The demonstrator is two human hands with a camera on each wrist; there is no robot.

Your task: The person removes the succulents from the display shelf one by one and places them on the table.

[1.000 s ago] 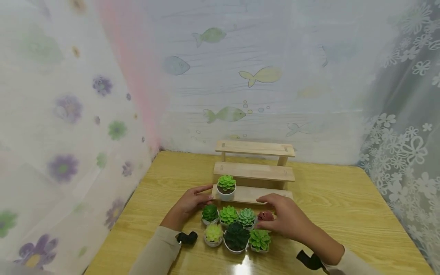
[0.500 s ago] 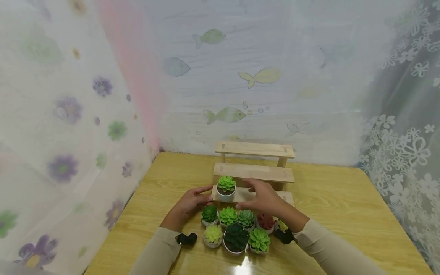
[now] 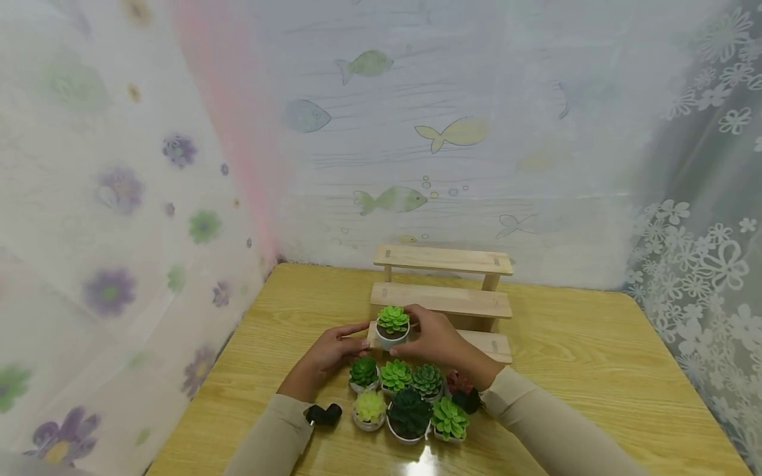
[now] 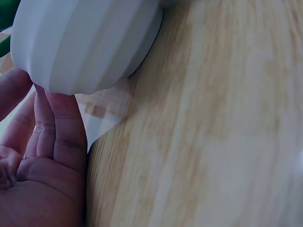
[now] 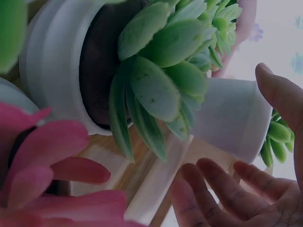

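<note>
A bright green succulent in a white pot (image 3: 391, 339) stands at the left end of the lowest step of a wooden tiered stand (image 3: 440, 299). My right hand (image 3: 434, 340) holds this pot from its right side, thumb in front and fingers behind. The right wrist view shows the same white pot (image 5: 232, 118) between my thumb and fingers, its far side partly covered by nearer leaves. My left hand (image 3: 333, 347) touches the left end of the lowest step with fairly straight fingers. In the left wrist view, its fingers pass behind a white ribbed pot (image 4: 85, 42).
Several potted succulents crowd in front of the stand, among them a yellow-green one (image 3: 369, 406), a large dark green one (image 3: 409, 411) and a red one (image 3: 458, 382) partly behind my right wrist. The wooden table (image 3: 571, 370) reaches back to a fish-patterned curtain (image 3: 452, 165).
My right hand has moved left from over the red succulent, along the lowest step, to the bright green succulent's pot. My left hand and the pots have stayed where they were.
</note>
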